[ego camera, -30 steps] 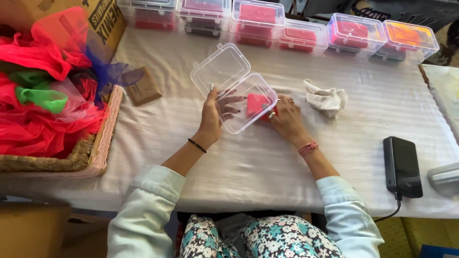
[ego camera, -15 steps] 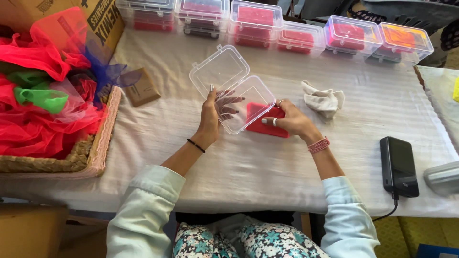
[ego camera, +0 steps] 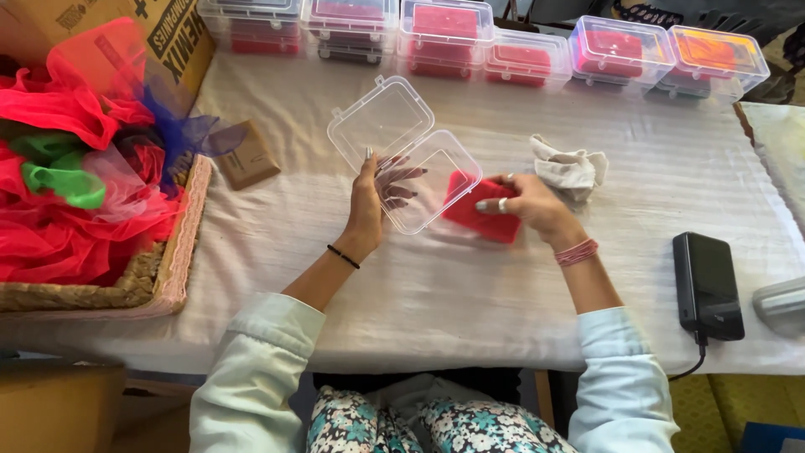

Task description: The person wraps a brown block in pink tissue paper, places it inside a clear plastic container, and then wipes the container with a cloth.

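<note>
My left hand [ego camera: 373, 197] grips a clear hinged plastic box [ego camera: 423, 176], its fingers behind the tilted lower half; the lid [ego camera: 379, 122] stands open toward the far left. My right hand [ego camera: 527, 205] holds a flat red pad [ego camera: 474, 220] just right of the box, half under its edge, low over the white tablecloth [ego camera: 470, 285]. A crumpled white cloth [ego camera: 570, 168] lies just beyond my right hand.
A row of closed clear boxes with red and orange contents [ego camera: 520, 42] lines the far edge. A wicker basket [ego camera: 142, 281] of red, green and blue netting fills the left side. A small brown card [ego camera: 245, 158] lies by it. A black power bank [ego camera: 708, 285] sits at right.
The red pad was inside the clear box; my right hand has drawn it out to the right and down toward the cloth. The left hand keeps the box in place.
</note>
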